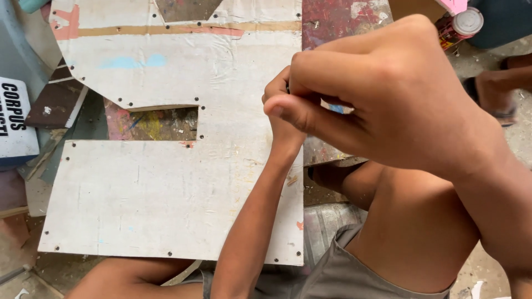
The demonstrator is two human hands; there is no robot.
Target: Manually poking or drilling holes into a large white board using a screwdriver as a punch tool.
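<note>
Right hand (388, 94), closest to the lens: seen from the back, fingers curled in tight and thumb pressed across toward the fingertips. Only a sliver of a small dark object (288, 87) is exposed where the two hands meet, so what is pinched cannot be told, nor its kind.

Landmark for all entries: white board (166, 194), a flat, scuffed panel with small dark fasteners dotted along its edges and a rectangular notch cut into its left side.

Left of the board: a white sign with dark lettering (15, 119), partly cut off by the frame edge, is laid beside stacked brown and grey offcuts (55, 102).

Within the notch of the board: a paint-smeared surface (155, 123) in yellow, pink and dark tones is exposed.

Below the board: a bare knee (133, 279) is seen at the bottom edge.

Over the right edge of the board: left hand (282, 105), raised on an upright forearm, fingers closed and touching the right hand; most of it is hidden behind the right hand, so its grip cannot be told.

Right of the board: a bare thigh and grey shorts (343, 271) are recorded.

Above and well right of the board: a red spray can with a pale cap (459, 26) is lying on the ground, and another person's sandalled foot (496, 88) is placed near it.
</note>
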